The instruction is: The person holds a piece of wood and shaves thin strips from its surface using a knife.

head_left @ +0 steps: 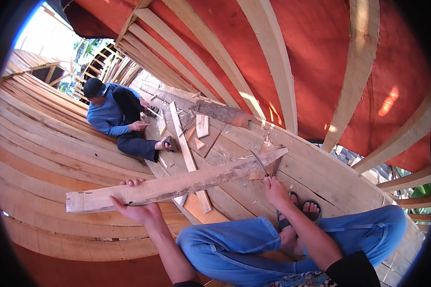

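Observation:
My left hand (138,209) is closed around the near end of a long wooden plank (177,187), its thumb on the near edge and its fingertips over the far edge. The plank slants up to the right across my view, with rough, darker bark along its lower edge. In the fist of my right hand (276,190) is a curved-bladed knife (259,162); the blade rises beside the plank's far end, and whether it touches the wood I cannot tell. Beneath that end stands a wooden block (267,143), partly hidden.
A co-worker (114,115) in a blue top sits at the upper left, holding a thin stick. A narrow batten (183,136), a bark-edged board (222,114) and shavings lie on the plank floor (340,184). Curved ribs (273,52) rise against red sheeting (316,52).

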### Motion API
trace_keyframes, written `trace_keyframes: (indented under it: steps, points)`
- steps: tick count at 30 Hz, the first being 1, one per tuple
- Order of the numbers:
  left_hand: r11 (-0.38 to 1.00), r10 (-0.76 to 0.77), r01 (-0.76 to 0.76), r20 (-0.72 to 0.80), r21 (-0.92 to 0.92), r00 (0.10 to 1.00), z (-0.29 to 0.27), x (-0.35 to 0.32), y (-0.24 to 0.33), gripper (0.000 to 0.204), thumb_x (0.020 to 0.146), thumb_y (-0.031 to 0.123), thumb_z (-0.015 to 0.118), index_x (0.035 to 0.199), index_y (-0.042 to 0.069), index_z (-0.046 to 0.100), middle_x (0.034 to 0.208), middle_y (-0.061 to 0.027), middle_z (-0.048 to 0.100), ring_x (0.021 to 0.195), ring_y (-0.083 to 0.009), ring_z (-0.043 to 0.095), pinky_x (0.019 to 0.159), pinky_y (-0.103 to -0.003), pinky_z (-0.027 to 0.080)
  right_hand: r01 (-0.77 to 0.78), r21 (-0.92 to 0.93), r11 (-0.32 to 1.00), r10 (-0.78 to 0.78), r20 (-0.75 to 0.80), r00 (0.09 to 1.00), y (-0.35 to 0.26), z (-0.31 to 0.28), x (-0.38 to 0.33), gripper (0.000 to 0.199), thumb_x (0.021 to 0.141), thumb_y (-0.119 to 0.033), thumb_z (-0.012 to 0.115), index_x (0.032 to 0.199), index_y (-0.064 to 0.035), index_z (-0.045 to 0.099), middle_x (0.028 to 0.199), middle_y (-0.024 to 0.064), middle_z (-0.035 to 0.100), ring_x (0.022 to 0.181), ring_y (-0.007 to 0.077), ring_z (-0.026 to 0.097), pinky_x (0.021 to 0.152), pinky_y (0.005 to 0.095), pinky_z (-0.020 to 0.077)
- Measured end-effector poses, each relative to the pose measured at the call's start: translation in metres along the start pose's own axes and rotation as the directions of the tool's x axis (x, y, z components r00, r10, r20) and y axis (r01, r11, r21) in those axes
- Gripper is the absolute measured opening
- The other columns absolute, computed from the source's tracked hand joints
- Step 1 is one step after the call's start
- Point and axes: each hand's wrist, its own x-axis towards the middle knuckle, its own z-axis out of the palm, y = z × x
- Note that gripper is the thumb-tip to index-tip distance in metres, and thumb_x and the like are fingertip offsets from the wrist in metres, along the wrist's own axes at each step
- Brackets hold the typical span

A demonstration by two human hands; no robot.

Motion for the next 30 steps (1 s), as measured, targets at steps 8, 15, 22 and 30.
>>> trace_keyframes:
  steps: [8,15,22,30]
  points:
    - [0.999,-0.011,0.014,-0.099,0.029,0.995,-0.009,0.003,0.001,0.044,0.098,0.050,0.037,0.094,0.007,0.047,0.082,-0.0056,0.048,0.077,-0.0200,0.048,0.081,-0.039,0.043,-0.005,-0.053,0.999,0.006,0.014,1.000,0.004,0.000,0.011,0.045,0.100,-0.035,0.042,0.096,0.0070,0.057,0.083,0.0334,0.063,0.082,0.0508,0.062,0.076,0.0572,0.0483]
    - [0.999,-0.025,0.028,-0.143,0.021,0.989,-0.019,0.011,0.004,0.045,0.097,0.051,0.040,0.089,0.007,0.047,0.079,-0.0055,0.048,0.074,-0.0193,0.048,0.075,-0.034,0.043,-0.023,-0.060,0.998,0.028,0.087,0.996,0.004,0.008,0.015,0.045,0.099,-0.037,0.042,0.096,0.0045,0.057,0.087,0.0320,0.063,0.087,0.0487,0.061,0.079,0.0569,0.0466]
    - [0.997,0.059,-0.051,-0.167,0.052,0.984,-0.005,-0.001,0.031,0.047,0.095,0.052,0.043,0.088,0.006,0.048,0.079,-0.0061,0.049,0.075,-0.0205,0.048,0.075,-0.035,0.043,0.094,-0.028,0.995,-0.086,0.212,0.973,-0.031,-0.008,0.004,0.046,0.100,-0.038,0.043,0.095,0.0058,0.057,0.084,0.0311,0.064,0.085,0.0486,0.062,0.078,0.0546,0.0481]
    - [0.995,0.098,-0.090,-0.181,0.051,0.979,-0.017,0.000,0.028,0.042,0.094,0.048,0.047,0.091,0.006,0.050,0.080,-0.0065,0.050,0.075,-0.0201,0.050,0.077,-0.036,0.044,0.129,0.098,0.987,-0.145,0.176,0.974,-0.017,0.017,-0.009,0.039,0.099,-0.036,0.044,0.097,0.0018,0.052,0.079,0.0289,0.063,0.079,0.0487,0.062,0.070,0.0565,0.0477]
